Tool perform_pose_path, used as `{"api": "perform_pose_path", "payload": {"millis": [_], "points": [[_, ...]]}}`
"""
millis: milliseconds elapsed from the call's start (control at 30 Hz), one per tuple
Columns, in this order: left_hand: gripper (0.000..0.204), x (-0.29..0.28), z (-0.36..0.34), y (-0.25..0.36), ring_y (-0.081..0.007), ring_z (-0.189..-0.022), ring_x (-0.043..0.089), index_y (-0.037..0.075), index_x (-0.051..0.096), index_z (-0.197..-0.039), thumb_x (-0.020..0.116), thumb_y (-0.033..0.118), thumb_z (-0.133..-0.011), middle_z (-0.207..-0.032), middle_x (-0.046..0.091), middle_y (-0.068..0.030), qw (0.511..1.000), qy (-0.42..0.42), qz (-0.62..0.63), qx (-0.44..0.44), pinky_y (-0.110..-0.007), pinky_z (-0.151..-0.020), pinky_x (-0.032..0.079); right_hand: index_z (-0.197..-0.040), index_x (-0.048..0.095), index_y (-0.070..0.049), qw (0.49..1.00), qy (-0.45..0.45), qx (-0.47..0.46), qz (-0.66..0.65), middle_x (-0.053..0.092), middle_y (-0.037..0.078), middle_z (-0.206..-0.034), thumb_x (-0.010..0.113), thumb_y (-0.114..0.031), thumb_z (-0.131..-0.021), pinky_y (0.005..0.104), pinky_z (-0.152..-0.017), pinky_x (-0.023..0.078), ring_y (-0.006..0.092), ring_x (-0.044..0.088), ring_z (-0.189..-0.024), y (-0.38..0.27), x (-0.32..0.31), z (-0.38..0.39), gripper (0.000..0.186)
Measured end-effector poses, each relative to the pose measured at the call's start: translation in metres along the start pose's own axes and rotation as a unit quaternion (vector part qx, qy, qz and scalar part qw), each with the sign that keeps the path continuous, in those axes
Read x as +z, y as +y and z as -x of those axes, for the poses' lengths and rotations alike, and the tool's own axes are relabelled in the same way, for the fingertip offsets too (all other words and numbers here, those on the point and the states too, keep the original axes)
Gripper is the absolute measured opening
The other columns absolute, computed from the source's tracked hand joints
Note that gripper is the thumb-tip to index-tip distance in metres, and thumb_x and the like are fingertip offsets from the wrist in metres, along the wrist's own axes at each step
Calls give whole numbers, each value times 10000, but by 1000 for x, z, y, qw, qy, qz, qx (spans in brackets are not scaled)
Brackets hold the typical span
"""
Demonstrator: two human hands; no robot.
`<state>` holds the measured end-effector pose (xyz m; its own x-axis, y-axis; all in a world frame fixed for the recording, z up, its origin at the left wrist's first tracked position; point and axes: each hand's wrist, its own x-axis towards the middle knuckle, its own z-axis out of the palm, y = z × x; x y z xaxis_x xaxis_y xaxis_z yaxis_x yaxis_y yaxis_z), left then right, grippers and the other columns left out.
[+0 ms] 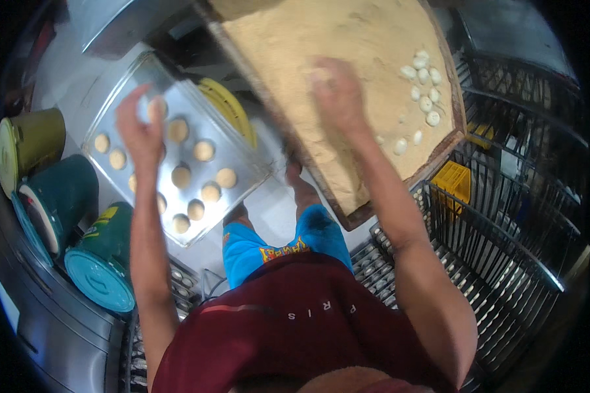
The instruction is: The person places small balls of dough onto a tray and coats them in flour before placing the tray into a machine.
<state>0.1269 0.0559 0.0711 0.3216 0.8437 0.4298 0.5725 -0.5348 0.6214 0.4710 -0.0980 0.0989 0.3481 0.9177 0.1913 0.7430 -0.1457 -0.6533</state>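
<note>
At the upper left, my left hand is over a shiny metal tray. Its thumb and fingers curve round a crumb-coated dough ball. Several similar flattened dough balls lie spaced out on that tray. My right hand is above a wide wooden-edged tray of fine tan crumbs. Motion blurs its bent fingers, and whether they hold anything is unclear. Toward the right side of the crumbs, several pale, uncoated dough balls sit in a loose cluster.
Green and teal lidded buckets stand at the left. A yellow round rim shows behind the metal tray. Black slatted crates and a yellow crate are at the right. The crumb tray's wooden edge runs beside my legs.
</note>
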Motion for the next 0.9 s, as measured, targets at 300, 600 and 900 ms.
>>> {"api": "perform_pose_path", "payload": {"millis": [300, 600, 900], "points": [[468, 260, -65, 227, -306, -1276, 553, 111, 615, -1323, 662, 89, -857, -1311, 633, -112, 927, -273, 35, 253, -441, -1102, 429, -1275, 577, 43, 964, -56, -41, 256, 609, 242, -1282, 620, -139, -890, 491, -1040, 432, 408, 557, -1213, 180, -131, -28, 428], [474, 226, -47, 218, -326, -1301, 536, 107, 610, -1329, 688, 121, -861, -1392, 595, -102, 895, -381, -55, 226, -443, -1092, 455, -1282, 559, 27, 976, -91, -65, 185, 594, 233, -1291, 574, -74, -892, 486, -1041, 431, 376, 555, -1221, 138, -95, 32, 402], [478, 205, -37, 196, -361, -1220, 576, 106, 636, -1290, 755, 177, -832, -1341, 605, -119, 941, -301, -8, 155, -459, -1045, 470, -1278, 628, -52, 962, -213, 37, 166, 609, 156, -1308, 680, -174, -884, 458, -1055, 406, 351, 540, -1213, 123, -119, -3, 415]]}}
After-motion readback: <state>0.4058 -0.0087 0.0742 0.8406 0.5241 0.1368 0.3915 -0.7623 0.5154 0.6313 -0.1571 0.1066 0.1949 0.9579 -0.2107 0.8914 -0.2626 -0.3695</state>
